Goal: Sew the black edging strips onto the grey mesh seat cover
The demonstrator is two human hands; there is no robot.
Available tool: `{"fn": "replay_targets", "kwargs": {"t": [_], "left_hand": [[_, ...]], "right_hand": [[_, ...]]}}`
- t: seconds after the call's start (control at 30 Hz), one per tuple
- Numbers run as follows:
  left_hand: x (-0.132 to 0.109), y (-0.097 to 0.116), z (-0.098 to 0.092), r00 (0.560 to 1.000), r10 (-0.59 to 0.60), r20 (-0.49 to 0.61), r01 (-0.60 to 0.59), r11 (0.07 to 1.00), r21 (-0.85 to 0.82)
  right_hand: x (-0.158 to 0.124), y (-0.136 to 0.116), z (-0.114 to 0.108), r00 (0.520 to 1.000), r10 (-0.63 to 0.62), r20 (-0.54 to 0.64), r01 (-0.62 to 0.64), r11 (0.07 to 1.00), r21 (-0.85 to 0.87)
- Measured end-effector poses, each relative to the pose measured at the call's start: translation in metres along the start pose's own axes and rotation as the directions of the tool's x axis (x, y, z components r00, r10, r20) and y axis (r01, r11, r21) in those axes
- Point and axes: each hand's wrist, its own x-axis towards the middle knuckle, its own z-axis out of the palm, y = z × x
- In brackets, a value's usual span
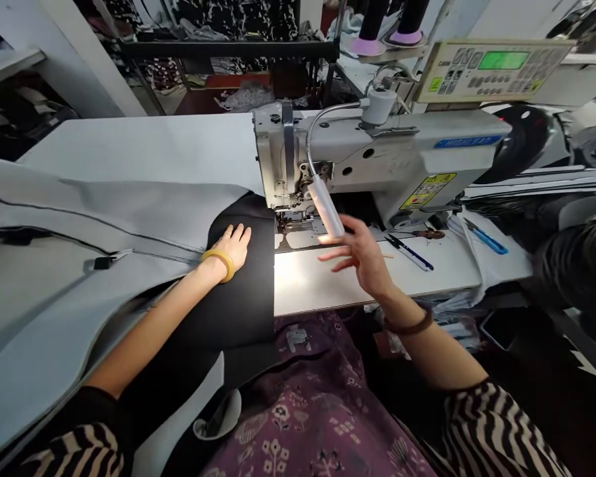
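Sewing table (377,281), left hand (233,245) flat on black fabric (233,318), right hand (357,255) open, raised

White sewing table (144,142) carrying black fabric (238,311), gray fabric (104,215), blue-handled scissors (487,240)

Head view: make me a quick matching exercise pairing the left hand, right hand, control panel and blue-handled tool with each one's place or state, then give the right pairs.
Things:
1. left hand
2. right hand
3. control panel
4. blue-handled tool

Places or states:
A. showing a lit green screen
B. lying on white material
C. flat on black fabric
D. raised and open, fingers spread

Pairs: 1-C, 2-D, 3-A, 4-B
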Motion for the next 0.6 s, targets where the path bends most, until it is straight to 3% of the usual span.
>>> {"fn": "replay_targets", "kwargs": {"t": [0.1,0.17,0.27,0.37,0.43,0.5,0.57,0.6], "left_hand": [[-0.001,0.004,0.000,1.000,0.003,0.023,-0.003,1.000,0.005],[-0.002,0.007,-0.004,0.999,0.043,0.032,-0.043,0.999,0.001],[-0.002,0.010,-0.009,0.997,0.068,0.037,-0.068,0.998,-0.008],[-0.001,0.011,-0.013,0.997,0.059,0.051,-0.058,0.998,-0.023],[-0.001,0.010,-0.017,0.996,0.062,0.061,-0.060,0.998,-0.031],[0.000,0.010,-0.022,0.995,0.072,0.074,-0.071,0.997,-0.022],[0.005,0.012,-0.029,0.994,0.069,0.087,-0.070,0.998,0.002],[0.010,0.012,-0.032,0.994,0.061,0.089,-0.063,0.998,0.014]], "right_hand": [[0.027,-0.025,0.004,0.988,-0.108,-0.107,0.075,0.960,-0.271],[0.038,-0.029,0.006,0.956,-0.246,-0.157,0.124,0.829,-0.546],[0.048,-0.021,-0.003,0.912,-0.395,-0.112,0.159,0.592,-0.790],[0.051,-0.012,-0.022,0.901,-0.431,-0.040,0.188,0.473,-0.861],[0.041,-0.004,-0.029,0.889,-0.457,-0.025,0.190,0.419,-0.888],[0.018,0.008,-0.022,0.866,-0.500,0.010,0.215,0.356,-0.909],[-0.016,0.025,0.003,0.826,-0.539,0.167,0.361,0.277,-0.891],[-0.033,0.035,0.021,0.787,-0.521,0.330,0.504,0.236,-0.831]]}}
